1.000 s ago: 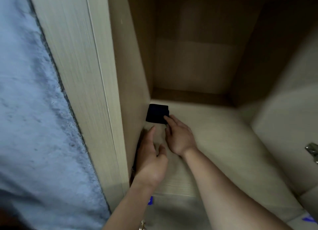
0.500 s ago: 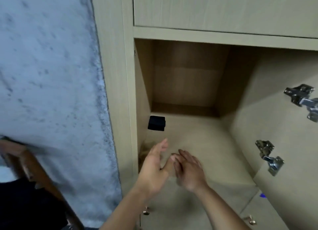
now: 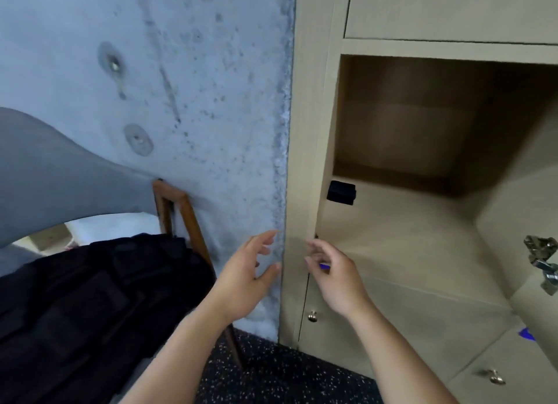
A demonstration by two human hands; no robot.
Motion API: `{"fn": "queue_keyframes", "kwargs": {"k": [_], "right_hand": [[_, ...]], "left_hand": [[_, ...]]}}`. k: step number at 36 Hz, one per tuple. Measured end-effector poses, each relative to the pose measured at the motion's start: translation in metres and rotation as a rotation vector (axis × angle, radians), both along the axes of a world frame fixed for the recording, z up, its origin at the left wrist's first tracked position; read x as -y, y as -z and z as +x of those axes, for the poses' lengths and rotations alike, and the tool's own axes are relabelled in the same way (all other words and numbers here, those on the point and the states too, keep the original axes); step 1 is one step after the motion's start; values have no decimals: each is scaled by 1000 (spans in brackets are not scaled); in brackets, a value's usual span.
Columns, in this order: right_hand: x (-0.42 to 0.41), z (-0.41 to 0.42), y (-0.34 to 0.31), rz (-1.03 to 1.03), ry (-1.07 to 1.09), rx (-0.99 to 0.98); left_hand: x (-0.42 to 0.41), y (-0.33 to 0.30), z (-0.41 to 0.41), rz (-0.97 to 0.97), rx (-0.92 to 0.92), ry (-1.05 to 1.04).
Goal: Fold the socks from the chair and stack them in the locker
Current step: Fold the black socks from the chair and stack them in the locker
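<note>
both hands, left hand (image 3: 246, 278) and right hand (image 3: 338, 278), hang loose, apart and hold nothing, near the light wooden locker (image 3: 305, 162) with one small folded black sock (image 3: 341, 192) inside.

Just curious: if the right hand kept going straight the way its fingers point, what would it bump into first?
Probably the front edge of the locker's left side panel. The right hand points up and left, fingers loosely curled, holding nothing. Depth is unclear; the folded dark sock lies further in.

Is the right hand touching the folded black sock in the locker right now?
Apart. The head view shows the right hand outside the locker's front edge, with bare shelf between it and the folded black sock.
</note>
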State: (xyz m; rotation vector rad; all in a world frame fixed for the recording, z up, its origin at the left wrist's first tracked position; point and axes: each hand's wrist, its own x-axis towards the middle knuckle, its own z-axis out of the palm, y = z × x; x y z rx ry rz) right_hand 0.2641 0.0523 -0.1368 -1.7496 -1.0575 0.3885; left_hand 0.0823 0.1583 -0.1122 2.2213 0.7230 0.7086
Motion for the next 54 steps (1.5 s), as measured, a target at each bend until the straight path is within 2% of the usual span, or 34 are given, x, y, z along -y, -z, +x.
{"fn": "queue_keyframes", "kwargs": {"k": [16, 23, 29, 36, 41, 46, 54], "right_hand": [[-70, -129, 10, -1, -316, -61], [-96, -188, 13, 5, -442, -89], [-109, -219, 14, 8, -506, -80], [-115, -228, 16, 1, -520, -59], [-114, -228, 17, -13, -525, -52], [-111, -223, 15, -4, -514, -41], [-96, -204, 7, -6, -512, -58]], "left_hand": [[-39, -5, -137, 120, -2, -365], [-48, 1, -203, 240, -214, -572], [-49, 9, -242, 203, -473, -661], [-50, 11, -254, 202, -526, -704], [-50, 10, -252, 206, -462, -710], [-44, 4, -250, 143, -266, -713], [-39, -6, -232, 155, 4, -728]]}}
